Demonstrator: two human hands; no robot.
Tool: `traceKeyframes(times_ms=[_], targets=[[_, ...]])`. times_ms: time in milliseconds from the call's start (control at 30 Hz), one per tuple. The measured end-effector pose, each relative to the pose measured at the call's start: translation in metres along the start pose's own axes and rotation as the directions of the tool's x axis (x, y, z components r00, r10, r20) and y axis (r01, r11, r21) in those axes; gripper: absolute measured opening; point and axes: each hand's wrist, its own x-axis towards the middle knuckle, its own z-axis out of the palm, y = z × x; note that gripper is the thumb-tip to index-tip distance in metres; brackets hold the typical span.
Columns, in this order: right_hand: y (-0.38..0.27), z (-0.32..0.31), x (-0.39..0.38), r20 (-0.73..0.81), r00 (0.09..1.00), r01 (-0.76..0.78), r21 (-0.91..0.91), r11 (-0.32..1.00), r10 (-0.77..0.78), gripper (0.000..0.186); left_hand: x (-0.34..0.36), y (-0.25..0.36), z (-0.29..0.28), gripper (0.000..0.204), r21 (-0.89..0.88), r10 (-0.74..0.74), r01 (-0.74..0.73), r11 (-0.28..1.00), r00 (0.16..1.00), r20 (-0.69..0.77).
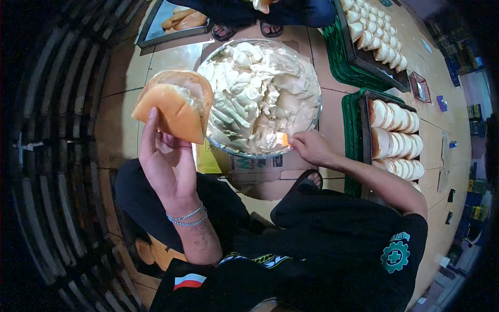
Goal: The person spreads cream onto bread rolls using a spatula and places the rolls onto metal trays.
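In my left hand is a split bread bun, held up with its cut side parted and some pale cream showing inside. It hangs at the left rim of a large round basin heaped with whipped cream. My right hand pinches a small orange spreader at the basin's near right edge. The spreader's far end is coated with cream or sunk in it.
Trays of cream-filled buns stand on green crates at the right, with more buns at the far right. Plain buns lie in a tray at the far left. Another person's sandalled feet are beyond the basin. Dark racks line the left.
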Motion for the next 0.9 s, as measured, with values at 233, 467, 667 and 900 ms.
traceKeyframes(times_ms=[233,467,667,900], targets=[[-0.007,-0.001,0.003,0.019,0.999,-0.043,0.155,0.987,0.040,0.036,0.004,0.005,-0.002,0.034,-0.072,0.093,-0.098,0.993,0.993,-0.071],[0.011,-0.003,0.001,0.068,0.996,-0.075,0.424,0.902,0.051,0.036,0.005,0.007,-0.005,0.036,-0.069,0.070,-0.073,0.995,0.997,-0.042],[0.007,-0.038,-0.005,0.003,1.000,-0.018,0.584,0.812,0.020,0.031,0.001,0.006,0.003,0.036,-0.051,0.033,-0.034,0.998,0.999,-0.028],[-0.030,-0.097,-0.006,-0.184,0.978,0.190,0.606,0.772,-0.096,0.021,-0.003,-0.007,-0.003,0.036,0.013,-0.133,0.132,0.991,0.990,0.055]])
